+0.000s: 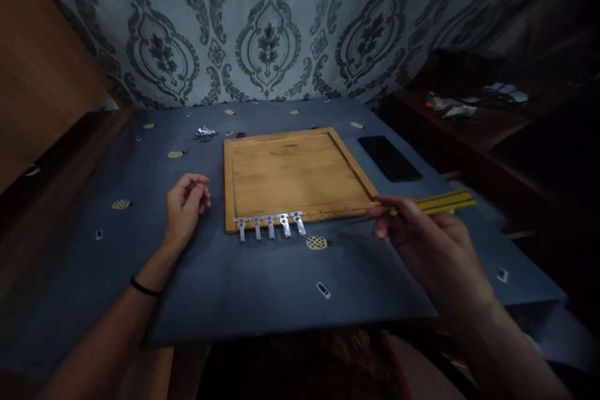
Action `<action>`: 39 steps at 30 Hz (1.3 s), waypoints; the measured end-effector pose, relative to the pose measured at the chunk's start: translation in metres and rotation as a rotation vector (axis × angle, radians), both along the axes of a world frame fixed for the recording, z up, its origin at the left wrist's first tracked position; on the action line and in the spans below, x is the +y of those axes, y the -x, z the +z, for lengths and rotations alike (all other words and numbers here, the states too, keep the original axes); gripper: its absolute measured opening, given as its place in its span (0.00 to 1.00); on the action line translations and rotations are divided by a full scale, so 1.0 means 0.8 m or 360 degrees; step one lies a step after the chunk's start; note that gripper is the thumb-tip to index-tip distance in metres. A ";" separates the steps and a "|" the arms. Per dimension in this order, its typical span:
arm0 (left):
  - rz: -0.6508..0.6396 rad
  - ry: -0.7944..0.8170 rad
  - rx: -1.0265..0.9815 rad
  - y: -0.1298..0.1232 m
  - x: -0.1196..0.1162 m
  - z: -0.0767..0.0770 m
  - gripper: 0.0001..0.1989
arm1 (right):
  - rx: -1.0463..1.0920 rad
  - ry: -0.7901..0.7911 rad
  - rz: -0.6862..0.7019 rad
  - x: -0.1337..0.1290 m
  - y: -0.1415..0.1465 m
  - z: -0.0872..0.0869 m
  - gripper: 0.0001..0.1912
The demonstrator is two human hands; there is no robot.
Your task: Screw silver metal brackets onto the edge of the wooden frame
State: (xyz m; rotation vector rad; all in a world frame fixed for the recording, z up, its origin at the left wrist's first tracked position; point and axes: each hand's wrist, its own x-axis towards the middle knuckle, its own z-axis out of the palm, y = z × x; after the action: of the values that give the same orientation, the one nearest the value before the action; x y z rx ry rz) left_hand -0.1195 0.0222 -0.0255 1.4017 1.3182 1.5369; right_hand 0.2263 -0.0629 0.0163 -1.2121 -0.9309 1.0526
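A shallow wooden panel with a raised border (290, 169) lies flat on the table. Along its near edge, towards the left, several small metal clips (270, 227) sit in a row, their tongues hanging over the border. My left hand (186, 203) rests just left of the panel, fingers curled together; whatever they may hold is hidden. At the panel's near right corner, my right hand (422, 240) grips a long yellow-handled tool (445, 202). Its handle sticks out to the right past the fingers, and its thin tip end is too blurred to make out.
A blue cloth with printed patches (225, 300) covers the table. Beyond the panel's left side lies a small heap of metal pieces (205, 133). A black phone (390, 158) is right of the panel. Patterned curtain (267, 44) hangs behind; a dark side surface (450, 131) holds clutter.
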 end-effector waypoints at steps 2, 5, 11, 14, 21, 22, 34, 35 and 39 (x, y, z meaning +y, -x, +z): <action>-0.0011 0.0041 0.0064 -0.001 -0.002 -0.001 0.07 | 0.0043 -0.0073 0.0042 0.028 0.006 0.006 0.17; -0.0008 0.0068 0.0141 -0.001 -0.003 0.000 0.06 | 0.0060 -0.0141 0.0090 0.069 0.018 0.012 0.19; 0.0034 0.0092 0.0244 0.003 -0.001 0.000 0.06 | -0.0150 -0.0234 0.0024 0.132 0.037 -0.004 0.29; 0.0053 0.0111 0.0257 0.002 0.001 0.001 0.06 | -0.0089 -0.0177 -0.0055 0.140 0.041 -0.020 0.31; 0.0111 0.0187 0.0271 0.003 0.008 0.002 0.07 | 0.0007 -0.0061 0.0037 0.131 0.029 -0.042 0.27; 0.0121 0.0196 0.0272 0.003 0.009 0.002 0.07 | 0.0014 -0.0058 0.0044 0.130 0.026 -0.043 0.27; 0.0179 0.0230 0.0284 0.005 0.010 0.002 0.06 | 0.0071 0.0091 0.0116 0.133 0.018 -0.044 0.17; 0.0178 0.0230 0.0285 0.005 0.010 0.002 0.06 | 0.0085 0.0104 0.0114 0.134 0.018 -0.045 0.18; 0.0168 0.0225 0.0291 0.005 0.010 0.003 0.06 | 0.0139 0.0103 0.0128 0.135 0.020 -0.045 0.20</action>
State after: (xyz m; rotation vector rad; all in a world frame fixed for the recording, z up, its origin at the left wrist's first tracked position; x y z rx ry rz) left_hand -0.1234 0.0301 -0.0231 1.4290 1.6020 1.3775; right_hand 0.2105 0.0450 -0.0196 -1.1805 -0.8897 1.1982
